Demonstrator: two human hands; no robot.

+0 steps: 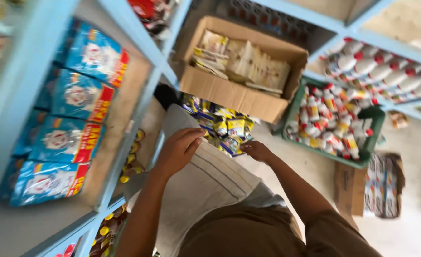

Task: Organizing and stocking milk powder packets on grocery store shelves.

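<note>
A white woven sack (198, 183) with thin dark stripes lies open in front of me, filled with small yellow and blue packets (222, 126). My left hand (179, 150) rests on the sack's upper edge, fingers curled over the fabric. My right hand (256, 151) is at the sack's mouth on the right side, fingers bent near the packets; what it holds, if anything, is hard to tell.
A light blue shelf (125, 143) on the left holds blue and red bags (70, 128) and small yellow-capped bottles (132, 162). Ahead stand a cardboard box (229, 93) of paper packets, a green crate (336, 157) of red-capped bottles, and a smaller box (350, 188) at right.
</note>
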